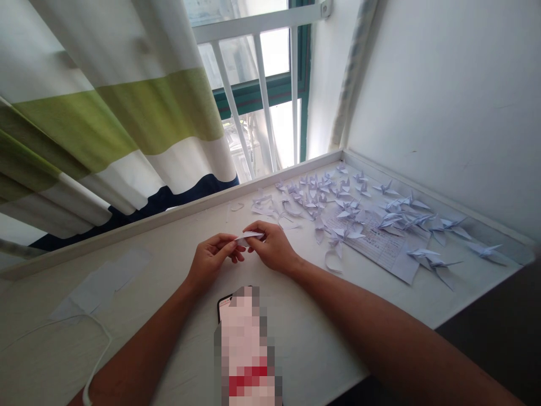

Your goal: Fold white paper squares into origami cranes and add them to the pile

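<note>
My left hand (pixel 213 256) and my right hand (pixel 273 245) meet over the white table (pixel 169 237), both pinching a small folded piece of white paper (pixel 249 235) between fingertips. The paper is held just above the tabletop. A phone (pixel 245 338) with a blurred screen lies on the table between my forearms, just below the hands.
Several folded white paper cranes (pixel 350 206) are scattered over the right part of the table, some on a printed sheet (pixel 386 248). A flat white paper (pixel 101 282) and a white cable (pixel 99 349) lie at the left. A striped curtain (pixel 105 113), a barred window (pixel 262 96) and a white wall (pixel 443 96) border the table.
</note>
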The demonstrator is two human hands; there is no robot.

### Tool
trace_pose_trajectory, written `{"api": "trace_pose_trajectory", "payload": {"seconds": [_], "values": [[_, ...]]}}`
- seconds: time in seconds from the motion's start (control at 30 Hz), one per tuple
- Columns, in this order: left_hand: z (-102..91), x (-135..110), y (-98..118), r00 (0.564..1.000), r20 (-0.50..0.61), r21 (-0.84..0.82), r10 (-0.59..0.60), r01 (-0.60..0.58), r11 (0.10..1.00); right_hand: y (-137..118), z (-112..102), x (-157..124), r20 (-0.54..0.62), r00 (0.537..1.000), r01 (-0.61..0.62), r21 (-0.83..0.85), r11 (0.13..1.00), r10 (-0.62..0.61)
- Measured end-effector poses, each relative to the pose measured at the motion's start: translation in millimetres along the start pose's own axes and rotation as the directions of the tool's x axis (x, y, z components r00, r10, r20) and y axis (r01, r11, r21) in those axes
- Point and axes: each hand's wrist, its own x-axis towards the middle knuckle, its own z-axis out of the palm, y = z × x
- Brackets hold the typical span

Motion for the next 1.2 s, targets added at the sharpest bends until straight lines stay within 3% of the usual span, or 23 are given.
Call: {"api": "trace_pose_trajectory", "payload": {"seconds": [0.17,0.33,0.43,0.57,0.73,0.93,1.2], "values": [[5.8,-7.2,-0.3,0.984,-0.099,0.152,0.146,-0.13,0.98,-0.4,1.1,0.5,-0.012,1.0,-0.014,0.023,1.0,0.014],[7.2,-12.0,-7.9,0.935,-0.115,0.391,0.335,-0.268,0.881,0.4,1.3,2.3,-0.019,0.999,-0.043,0.062,0.997,0.044],[2.6,-10.1,-13.0,0.87,-0.073,0.593,0.487,-0.355,0.723,-0.2,1.1,2.4,-0.01,0.999,-0.051,0.073,0.996,0.052],[-3.5,-7.4,-14.8,0.751,0.11,0.719,0.651,-0.512,0.469,-1.5,0.3,2.0,-0.015,0.998,-0.052,0.118,0.992,0.054],[-3.7,-6.9,-13.1,0.706,0.233,0.755,0.669,-0.565,0.333,-3.2,-1.2,2.6,-0.032,0.998,-0.052,0.071,0.996,0.055],[-2.9,-6.7,-15.0,0.672,0.224,0.757,0.705,-0.576,0.308,-3.1,-1.1,4.3,-0.059,0.998,0.006,0.022,1.0,-0.004],[-0.9,-8.9,-14.5,0.682,0.191,0.73,0.706,-0.579,0.362,-4.1,-1.2,4.9,-0.059,0.998,0.014,-0.044,0.999,-0.017]]}}
